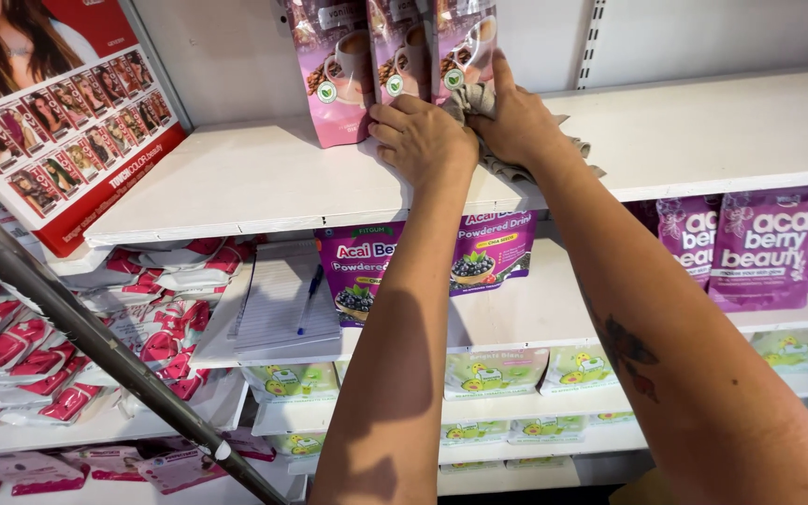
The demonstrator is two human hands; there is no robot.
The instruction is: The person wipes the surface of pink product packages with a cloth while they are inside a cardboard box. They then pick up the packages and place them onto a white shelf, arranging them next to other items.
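Head view, left to right: far to the left of both hands a red display card with rows of small hair-colour portraits [67, 140] leans at the end of the white top shelf [254, 178], and a grey metal bar [95, 337] slants across red-and-white sachets [39, 346] below it. Lower, beneath the fingers, a lined notepad with a blue pen [282, 299] lies on the second shelf beside purple berry drink pouches [423, 262].

On the top shelf the left hand [423, 140] rests palm down, its fingers curled against the base of the pink stand-up coffee pouches [385, 56], which stand upright just above the knuckles; whether it actually grips one I cannot tell. Touching it on the right, the right hand [512, 117] lies flat with fingers extended, pressing a crumpled grey-beige cloth [488, 140] onto the shelf, fingertips reaching up the rightmost pouch. Further right, below the forearm, more purple berry pouches [759, 248] stand.
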